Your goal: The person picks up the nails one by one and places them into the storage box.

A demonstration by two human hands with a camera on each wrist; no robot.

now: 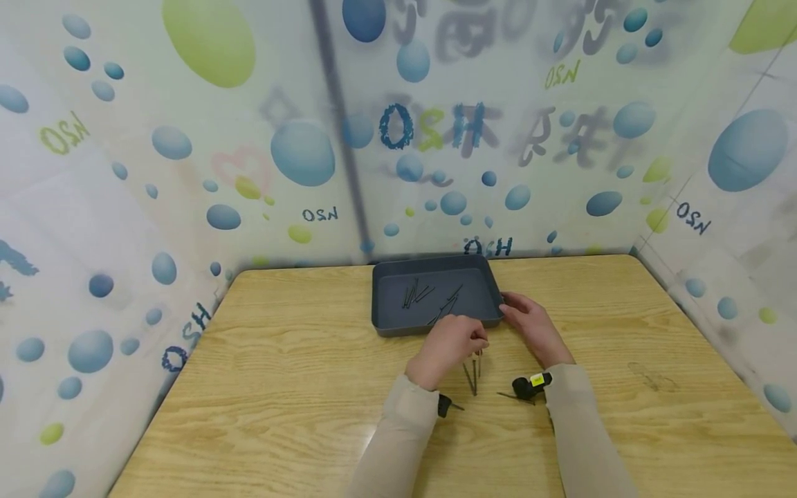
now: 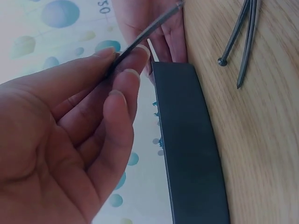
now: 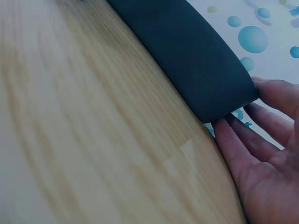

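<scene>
While the left hand (image 1: 447, 349) pinches a nail (image 2: 148, 31) between thumb and fingertips just in front of the dark tray (image 2: 189, 140), the right hand (image 1: 534, 330) grips the tray's near right corner with lightly bent fingers.

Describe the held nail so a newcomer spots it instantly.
On the wooden table, find the grey tray. At its near side, the left hand pinches one slim dark nail. Unlike the other nails, lying loose, it alone is in a hand.
</scene>
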